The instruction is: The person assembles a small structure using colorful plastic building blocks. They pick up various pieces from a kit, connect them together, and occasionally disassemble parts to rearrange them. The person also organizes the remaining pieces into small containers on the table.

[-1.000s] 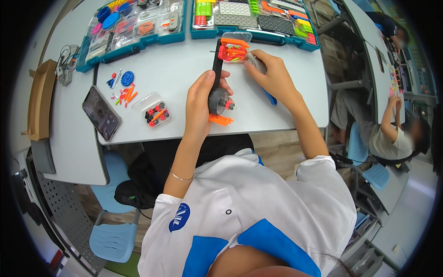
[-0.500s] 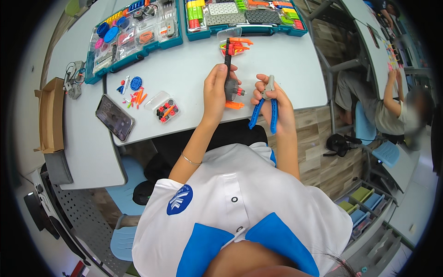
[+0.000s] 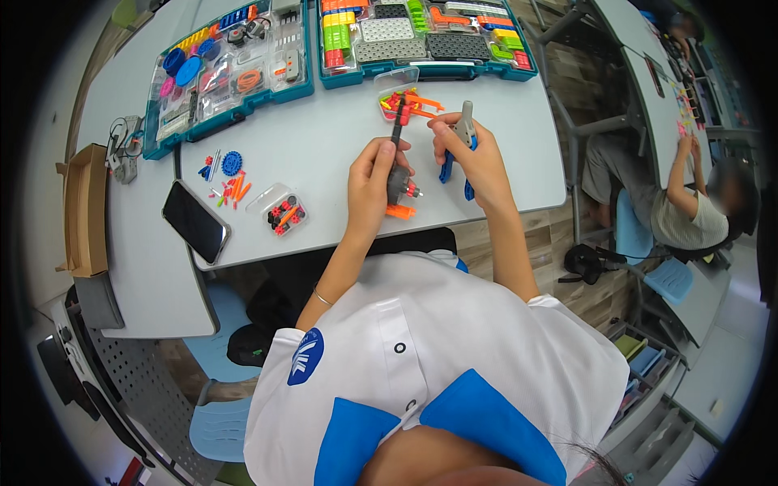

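Observation:
My left hand (image 3: 371,185) grips a small building-kit model with a dark bar (image 3: 398,134), a grey wheel-like part and orange pieces at both ends. To its right, my right hand (image 3: 480,160) is closed around grey-headed pliers with blue handles (image 3: 465,123), their head pointing away from me. The thumb and forefinger of that hand come close to the orange tip at the model's far end; whether they touch it I cannot tell. Just beyond the model stands a small clear box (image 3: 384,100) of red and yellow pieces, partly covered by it.
Two teal-edged parts cases (image 3: 251,99) (image 3: 454,71) lie along the far side. On the left are a phone (image 3: 196,223), a blue gear (image 3: 232,163) among loose pieces, and an open clear box (image 3: 279,212). A cardboard tray (image 3: 85,212) is farther left. Another person sits at the right.
My right hand has come up and left toward the model's far end, turning the pliers. The left hand and model have shifted slightly nearer to me. The phone's screen has gone dark.

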`<state>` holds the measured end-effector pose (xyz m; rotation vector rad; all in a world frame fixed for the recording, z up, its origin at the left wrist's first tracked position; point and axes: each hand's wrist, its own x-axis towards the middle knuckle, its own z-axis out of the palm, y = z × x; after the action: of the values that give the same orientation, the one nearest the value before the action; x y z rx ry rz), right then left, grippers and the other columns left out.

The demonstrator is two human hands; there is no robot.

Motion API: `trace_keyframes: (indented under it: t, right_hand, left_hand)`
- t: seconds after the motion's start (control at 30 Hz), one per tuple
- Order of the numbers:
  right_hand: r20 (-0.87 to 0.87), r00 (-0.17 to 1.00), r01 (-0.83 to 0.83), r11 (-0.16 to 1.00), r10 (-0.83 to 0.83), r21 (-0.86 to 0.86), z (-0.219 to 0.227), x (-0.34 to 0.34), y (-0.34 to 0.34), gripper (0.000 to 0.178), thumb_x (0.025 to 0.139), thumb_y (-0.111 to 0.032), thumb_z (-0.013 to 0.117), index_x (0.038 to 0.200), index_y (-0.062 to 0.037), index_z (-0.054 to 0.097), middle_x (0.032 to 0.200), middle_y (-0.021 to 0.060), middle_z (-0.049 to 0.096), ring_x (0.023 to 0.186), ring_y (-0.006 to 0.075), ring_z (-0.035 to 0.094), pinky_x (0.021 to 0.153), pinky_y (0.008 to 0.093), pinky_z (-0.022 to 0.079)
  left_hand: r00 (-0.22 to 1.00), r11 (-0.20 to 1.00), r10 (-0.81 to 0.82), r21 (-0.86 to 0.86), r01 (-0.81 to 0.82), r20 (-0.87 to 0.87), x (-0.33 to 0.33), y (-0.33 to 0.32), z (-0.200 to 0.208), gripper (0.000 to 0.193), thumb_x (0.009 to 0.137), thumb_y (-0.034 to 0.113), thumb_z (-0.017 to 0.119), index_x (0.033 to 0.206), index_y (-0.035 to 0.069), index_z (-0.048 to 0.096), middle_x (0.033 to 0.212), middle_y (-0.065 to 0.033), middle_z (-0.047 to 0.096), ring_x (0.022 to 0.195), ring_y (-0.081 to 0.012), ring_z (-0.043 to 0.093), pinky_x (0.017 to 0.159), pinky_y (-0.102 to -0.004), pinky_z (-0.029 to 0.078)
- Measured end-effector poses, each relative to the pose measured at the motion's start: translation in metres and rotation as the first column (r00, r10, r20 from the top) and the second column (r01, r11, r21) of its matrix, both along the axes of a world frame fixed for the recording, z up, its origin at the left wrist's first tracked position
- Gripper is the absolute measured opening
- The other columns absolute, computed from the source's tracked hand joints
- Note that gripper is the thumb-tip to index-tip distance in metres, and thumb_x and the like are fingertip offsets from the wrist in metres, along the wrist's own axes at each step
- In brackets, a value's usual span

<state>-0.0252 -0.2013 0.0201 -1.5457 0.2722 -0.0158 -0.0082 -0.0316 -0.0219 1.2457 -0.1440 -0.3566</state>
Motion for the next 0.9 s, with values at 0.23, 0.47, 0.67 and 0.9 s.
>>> trace_keyframes:
  t: [0.23,0.47,0.67,0.9]
  right_hand:
    - [0.099,0.995,0.022,1.0,-0.023,0.013,0.001,0.013,0.021,0.027,0.096,-0.025,0.065,0.086,0.0002,0.064,0.067,0.0024,0.061,0.059,0.0083,0.056,0.056,0.0238,0.044]
    - [-0.006,0.997,0.081,0.956,-0.083,0.282,-0.003,0.009,0.031,0.031,0.096,-0.025,0.058,0.077,-0.0004,0.061,0.062,0.0057,0.059,0.054,0.0121,0.055,0.054,0.0263,0.046]
    - [0.08,0.977,0.184,0.97,-0.198,0.159,0.01,0.004,0.0,0.031,0.096,-0.024,0.053,0.076,-0.0008,0.058,0.06,0.0094,0.056,0.055,0.0183,0.056,0.054,0.0294,0.046]
    - [0.185,0.983,0.106,0.859,-0.013,-0.501,0.021,0.029,-0.01,0.022,0.092,-0.019,0.064,0.09,0.0025,0.069,0.066,0.0097,0.061,0.058,0.0154,0.057,0.059,0.0303,0.045]
  left_hand:
    - [1.0,1.0,-0.008,-0.007,0.008,0.016,-0.003,-0.001,-0.002,0.037,0.105,0.036,0.048,0.094,0.002,0.058,0.076,-0.0021,0.056,0.07,-0.0095,0.056,0.065,-0.0238,0.047]
    - [0.993,0.995,0.01,0.099,-0.022,0.114,-0.006,-0.002,-0.009,0.043,0.107,0.041,0.04,0.085,0.005,0.05,0.074,-0.003,0.054,0.066,-0.01,0.055,0.063,-0.0254,0.047]
    - [0.971,0.964,0.217,-0.136,-0.229,-0.099,0.008,0.02,-0.008,0.044,0.109,0.041,0.031,0.087,0.006,0.047,0.08,-0.0046,0.053,0.067,-0.0116,0.055,0.06,-0.0249,0.047]
    - [0.982,0.988,0.152,-0.013,-0.152,0.113,-0.003,0.021,-0.008,0.04,0.108,0.038,0.032,0.088,0.006,0.044,0.08,-0.0054,0.054,0.069,-0.0111,0.055,0.061,-0.0255,0.047]
